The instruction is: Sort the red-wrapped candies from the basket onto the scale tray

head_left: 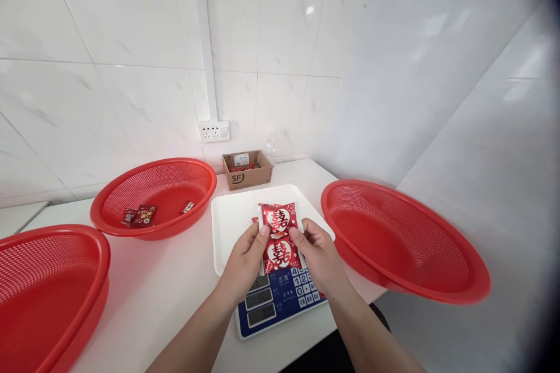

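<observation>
Both my hands grip a bundle of red-and-white candy packets [280,252] printed with a double-happiness character. My left hand [245,256] pinches the left edge, thumb on the front. On the right edge, my right hand [319,250] does the same. At least two packets show, one above the other; how many lie behind is hidden. The bundle is held over the front of a digital scale with a white tray [231,215]. Beneath my hands is its blue panel [284,297] with keys and displays; the packets and hands cover part of it.
Red perforated baskets stand around the scale: one at right [394,239], one at near left [52,303], and one at back left [153,192] holding several small packets [144,216]. Behind the scale sits a cardboard box [249,177] with red items inside, by a tiled wall with a socket [214,131].
</observation>
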